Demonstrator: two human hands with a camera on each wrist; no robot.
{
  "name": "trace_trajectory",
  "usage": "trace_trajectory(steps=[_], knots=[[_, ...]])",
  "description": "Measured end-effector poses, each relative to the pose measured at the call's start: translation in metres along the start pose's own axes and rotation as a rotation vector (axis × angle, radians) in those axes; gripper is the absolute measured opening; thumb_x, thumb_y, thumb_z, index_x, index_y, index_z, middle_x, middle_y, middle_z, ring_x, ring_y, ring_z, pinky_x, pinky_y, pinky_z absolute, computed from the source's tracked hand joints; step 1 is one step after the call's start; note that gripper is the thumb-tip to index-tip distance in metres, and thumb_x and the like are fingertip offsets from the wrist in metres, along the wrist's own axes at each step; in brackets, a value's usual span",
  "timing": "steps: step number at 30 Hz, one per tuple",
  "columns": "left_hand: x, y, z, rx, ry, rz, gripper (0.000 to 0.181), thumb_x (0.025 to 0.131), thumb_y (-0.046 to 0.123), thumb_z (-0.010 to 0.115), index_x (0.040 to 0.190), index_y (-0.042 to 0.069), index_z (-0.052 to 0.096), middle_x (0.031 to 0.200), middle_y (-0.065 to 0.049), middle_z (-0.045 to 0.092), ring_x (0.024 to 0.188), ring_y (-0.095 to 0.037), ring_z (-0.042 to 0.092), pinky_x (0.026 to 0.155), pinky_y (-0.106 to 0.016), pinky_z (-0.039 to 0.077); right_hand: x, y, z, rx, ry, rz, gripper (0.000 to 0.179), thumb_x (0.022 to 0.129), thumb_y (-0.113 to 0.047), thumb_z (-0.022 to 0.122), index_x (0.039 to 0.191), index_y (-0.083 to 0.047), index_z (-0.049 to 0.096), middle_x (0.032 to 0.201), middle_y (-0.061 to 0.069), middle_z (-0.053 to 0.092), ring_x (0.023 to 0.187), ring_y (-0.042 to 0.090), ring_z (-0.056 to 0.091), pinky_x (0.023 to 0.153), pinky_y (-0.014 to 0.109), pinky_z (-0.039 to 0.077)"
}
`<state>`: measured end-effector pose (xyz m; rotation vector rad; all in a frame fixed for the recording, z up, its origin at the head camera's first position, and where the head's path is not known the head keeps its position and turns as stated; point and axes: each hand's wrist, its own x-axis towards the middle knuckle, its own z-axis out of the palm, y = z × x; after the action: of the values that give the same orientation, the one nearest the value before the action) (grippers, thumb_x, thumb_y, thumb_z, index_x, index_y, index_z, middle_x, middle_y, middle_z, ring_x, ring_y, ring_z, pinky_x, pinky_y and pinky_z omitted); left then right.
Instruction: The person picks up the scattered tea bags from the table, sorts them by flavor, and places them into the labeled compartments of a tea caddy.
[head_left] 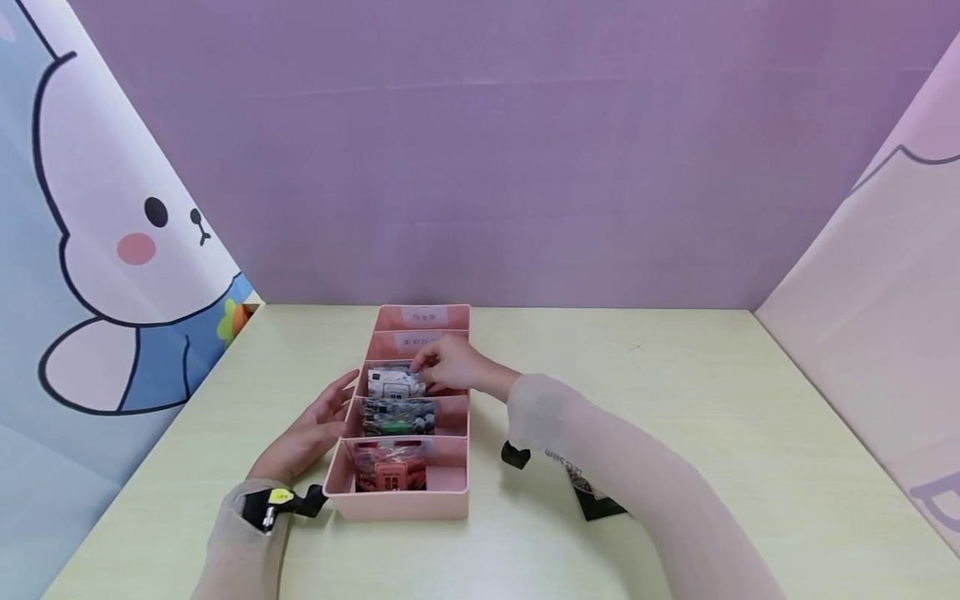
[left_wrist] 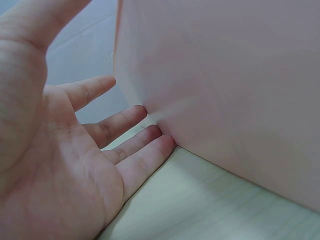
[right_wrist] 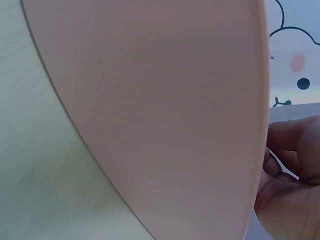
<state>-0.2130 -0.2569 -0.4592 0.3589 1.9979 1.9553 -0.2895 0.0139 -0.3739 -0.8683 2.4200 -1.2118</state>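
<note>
A long pink box (head_left: 397,505), split into several compartments, stands on the table. My right hand (head_left: 453,364) reaches into its middle compartment and pinches a white printed sachet (head_left: 393,384) near the upper right corner. In the right wrist view the fingers (right_wrist: 287,137) are curled, their tips partly hidden behind the box wall. My left hand (head_left: 311,429) is spread along the box's left side, its fingertips touching the wall, as the left wrist view shows. Nearer compartments hold a dark green sachet (head_left: 398,417) and a red sachet (head_left: 390,467).
Labels (head_left: 424,316) with writing mark the two farthest compartments. A black packet (head_left: 596,504) lies on the table (head_left: 712,400), partly covered by my right forearm. A purple backdrop (head_left: 510,167) rises behind the table, with printed cloth panels on both sides.
</note>
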Motion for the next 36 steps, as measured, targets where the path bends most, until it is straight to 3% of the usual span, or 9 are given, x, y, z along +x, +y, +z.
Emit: trace_trajectory(steps=[9, 19, 22, 28, 36], knots=[[0.002, -0.002, -0.002, -0.007, -0.023, 0.022, 0.081, 0.098, 0.025, 0.062, 0.161, 0.023, 0.011, 0.163, -0.018, 0.012, 0.148, -0.043, 0.011, 0.114, -0.065, 0.012, -0.003, -0.002, -0.01, 0.017, 0.0, 0.037, 0.013, 0.094, -0.003, 0.066, 0.103, -0.003, 0.075, 0.101, 0.009, 0.07, 0.077, 0.018, 0.07, 0.069, 0.026, 0.059], [0.001, 0.0, 0.0, -0.004, -0.031, 0.034, 0.081, 0.099, 0.027, 0.061, 0.161, 0.021, 0.01, 0.162, -0.02, 0.012, 0.147, -0.045, 0.011, 0.113, -0.066, 0.012, -0.014, -0.005, -0.034, -0.076, 0.044, -0.02, 0.014, 0.093, -0.006, 0.068, 0.105, -0.003, 0.076, 0.103, 0.007, 0.072, 0.082, 0.016, 0.064, 0.075, 0.023, 0.056], [0.002, 0.0, 0.0, -0.005, -0.031, 0.035, 0.081, 0.098, 0.027, 0.061, 0.161, 0.021, 0.01, 0.163, -0.02, 0.011, 0.147, -0.044, 0.011, 0.113, -0.065, 0.012, -0.02, -0.002, -0.042, -0.051, 0.042, -0.011, 0.017, 0.093, -0.005, 0.068, 0.108, 0.0, 0.074, 0.103, 0.008, 0.072, 0.083, 0.016, 0.066, 0.075, 0.025, 0.057], [0.003, 0.0, 0.002, 0.002, -0.036, 0.045, 0.081, 0.099, 0.026, 0.061, 0.161, 0.021, 0.01, 0.161, -0.021, 0.015, 0.146, -0.045, 0.014, 0.113, -0.066, 0.012, -0.034, 0.005, -0.058, 0.097, 0.051, 0.027, 0.018, 0.094, -0.001, 0.065, 0.11, 0.003, 0.071, 0.098, 0.011, 0.07, 0.084, 0.02, 0.07, 0.074, 0.032, 0.06], [0.002, 0.001, 0.001, 0.004, -0.031, 0.036, 0.081, 0.098, 0.027, 0.062, 0.161, 0.022, 0.011, 0.161, -0.021, 0.015, 0.146, -0.045, 0.013, 0.113, -0.067, 0.011, -0.05, 0.018, -0.073, 0.157, 0.073, 0.054, 0.02, 0.093, 0.0, 0.063, 0.111, 0.008, 0.068, 0.095, 0.016, 0.068, 0.092, 0.039, 0.068, 0.076, 0.038, 0.06]])
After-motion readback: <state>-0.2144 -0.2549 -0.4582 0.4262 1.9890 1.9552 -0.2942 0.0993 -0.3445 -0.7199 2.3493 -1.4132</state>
